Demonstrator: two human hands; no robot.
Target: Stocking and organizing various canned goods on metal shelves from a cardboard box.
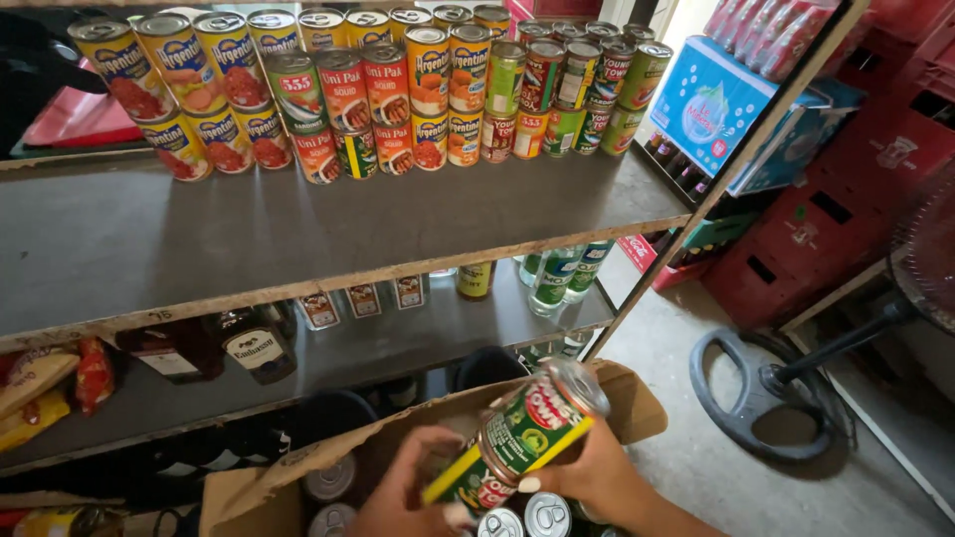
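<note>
A: Here, both hands meet over an open cardboard box [637, 403]. What do they hold?

B: The right hand [597, 477] is closed around the lower end of two green-labelled tins [517, 443] lying tilted, end to end, lids pointing up and away from it. The left hand [408, 492] curls its fingers against the nearer tin, just beside the right hand; both grip the same pair.

A: And beneath the hands?

B: More tin lids [547, 512] show inside the box, directly below the right hand.

A: Above them?

B: Beyond the hands, a grey shelf [199, 239] carries stacked rows of cans [388, 89]. A lower shelf holds dark bottles [254, 343]. To the right of the right hand stands a fan base [761, 398] on the floor, with red crates [826, 239] behind it.
</note>
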